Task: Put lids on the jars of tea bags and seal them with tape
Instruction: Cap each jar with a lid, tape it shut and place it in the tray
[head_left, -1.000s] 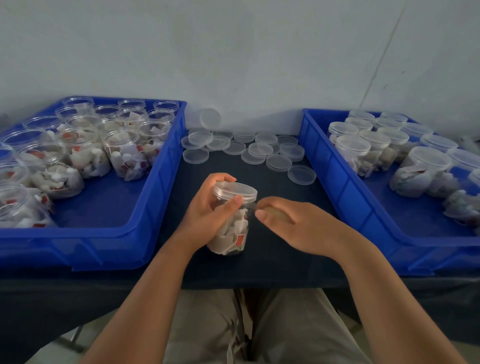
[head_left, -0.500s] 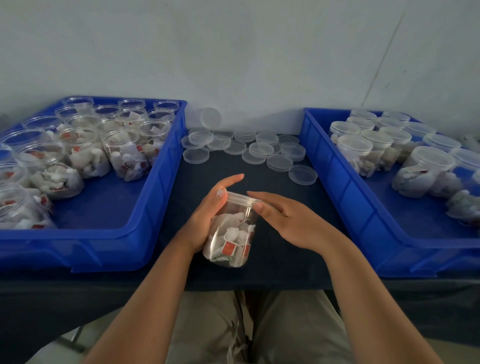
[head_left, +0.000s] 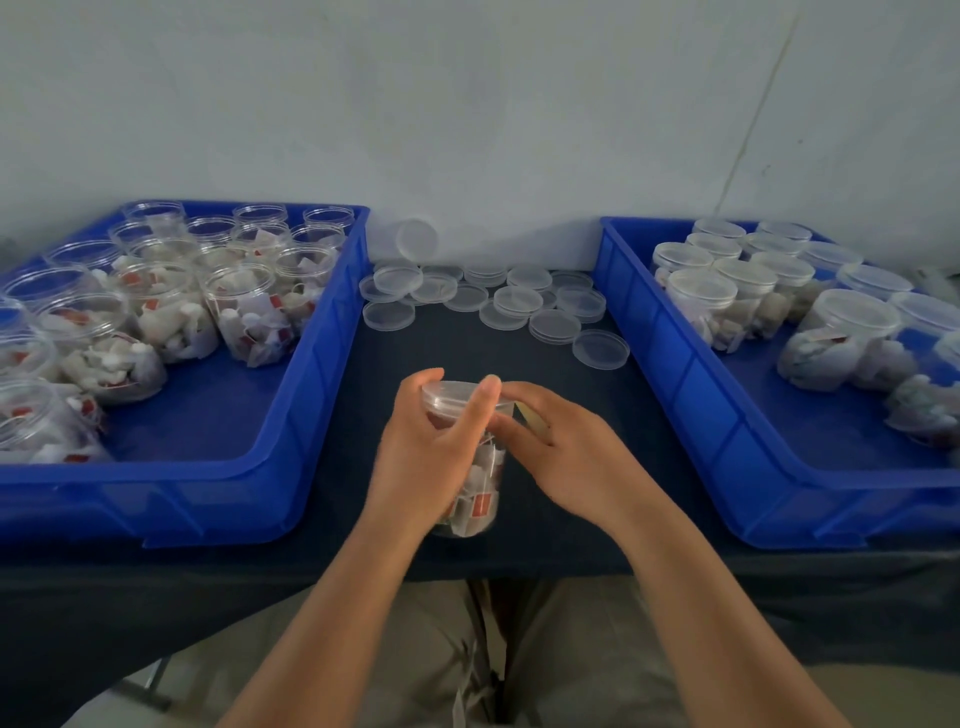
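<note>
Dark-covered desk (head_left: 467, 353) carrying two blue bins. The left bin (head_left: 311, 395) holds open jars of tea bags (head_left: 244, 312). The right bin (head_left: 675, 374) holds jars already lidded (head_left: 701, 301). Loose clear lids (head_left: 519, 301) lie between the bins at the back of the desk.

At centre front, the left hand (head_left: 421, 452) wraps the working jar (head_left: 475, 499), fingers curled round its body and thumb laid up across the rim of its lid (head_left: 449, 392). The right hand (head_left: 566, 452) is narrowed at the jar's right shoulder, thumb and forefinger pinching a pale tape strip (head_left: 531, 415) just below the lid.

Change: half a second ago the jar was tipped toward the viewer and lower over the desk. It is now upright again and raised slightly — the left thumb has climbed onto the lid, and the right fingers have closed in on the seam.

Reading: the lid is seated and sealing appears under way. The strip probably needs smoothing round the seam — how far it already wraps cannot be told, as the hands cover it.
</note>
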